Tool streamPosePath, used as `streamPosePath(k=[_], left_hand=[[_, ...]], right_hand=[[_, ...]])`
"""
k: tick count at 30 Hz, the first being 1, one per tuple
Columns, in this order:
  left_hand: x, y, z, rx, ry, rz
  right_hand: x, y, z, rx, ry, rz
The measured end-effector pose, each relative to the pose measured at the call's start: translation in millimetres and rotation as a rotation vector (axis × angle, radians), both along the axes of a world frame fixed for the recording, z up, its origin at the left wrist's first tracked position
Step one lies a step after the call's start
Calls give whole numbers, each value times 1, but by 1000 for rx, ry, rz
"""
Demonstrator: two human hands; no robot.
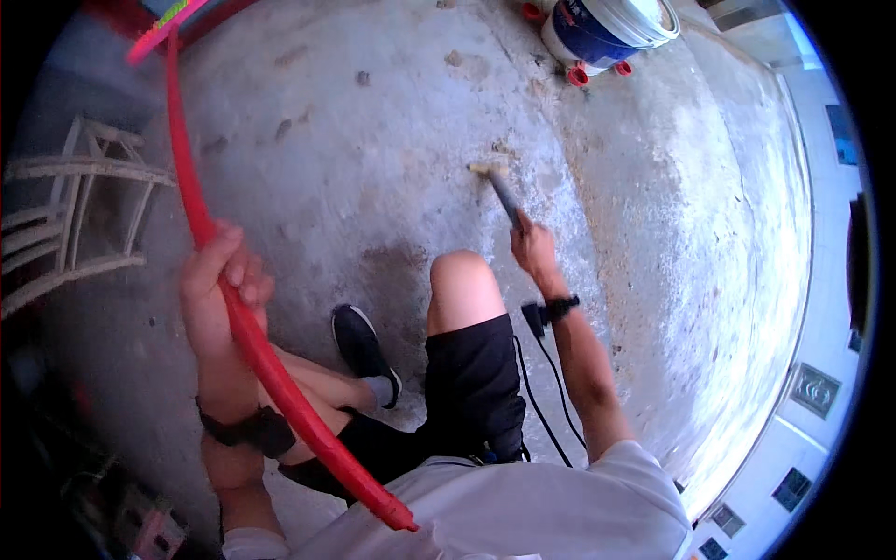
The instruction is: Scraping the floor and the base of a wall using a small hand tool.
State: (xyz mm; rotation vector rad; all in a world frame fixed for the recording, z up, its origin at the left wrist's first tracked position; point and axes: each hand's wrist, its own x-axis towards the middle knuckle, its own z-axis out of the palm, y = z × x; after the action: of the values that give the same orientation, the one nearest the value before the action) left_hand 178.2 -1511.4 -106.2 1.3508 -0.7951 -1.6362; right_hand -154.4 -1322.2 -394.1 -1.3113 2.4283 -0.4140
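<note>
My left hand point(229, 264) is closed around a long red broom handle point(289, 401), which slants from the upper left down to my shirt. At its far end, a pink broom head point(154, 37) with yellow-green bristles is partly cut off by the picture's edge. My right hand point(533, 250) grips a short tool with a dark grey handle point(505, 198) and a pale yellowish head. The tool's head is over or against the concrete floor point(373, 168); its exact kind and any contact are unclear.
A white and blue bucket point(597, 33) with red round parts near its base stands at the far right. To the left is a pale slatted frame point(79, 210). A black cable point(551, 364) hangs by my right forearm. My dark shoe point(359, 341) rests on the floor.
</note>
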Motion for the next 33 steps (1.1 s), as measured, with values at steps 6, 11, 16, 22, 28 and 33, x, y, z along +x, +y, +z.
streamPosePath(k=[6,11,16,22,28,33], left_hand=[[-14,-44,-24,70,138,-6],[-34,-90,-48,136,226,-8],[-66,-108,-86,155,296,54],[-48,-111,-77,218,238,84],[-8,-126,-103,321,260,-59],[51,-141,-105,305,241,-31]], right_hand=[[4,13,-12,47,67,-169],[-57,-50,-12,-52,97,-214],[-54,-20,25,264,22,-61],[-9,-74,68,59,-149,-257],[-46,-158,4,-106,-35,-141],[-66,-280,-35,-130,31,-99]])
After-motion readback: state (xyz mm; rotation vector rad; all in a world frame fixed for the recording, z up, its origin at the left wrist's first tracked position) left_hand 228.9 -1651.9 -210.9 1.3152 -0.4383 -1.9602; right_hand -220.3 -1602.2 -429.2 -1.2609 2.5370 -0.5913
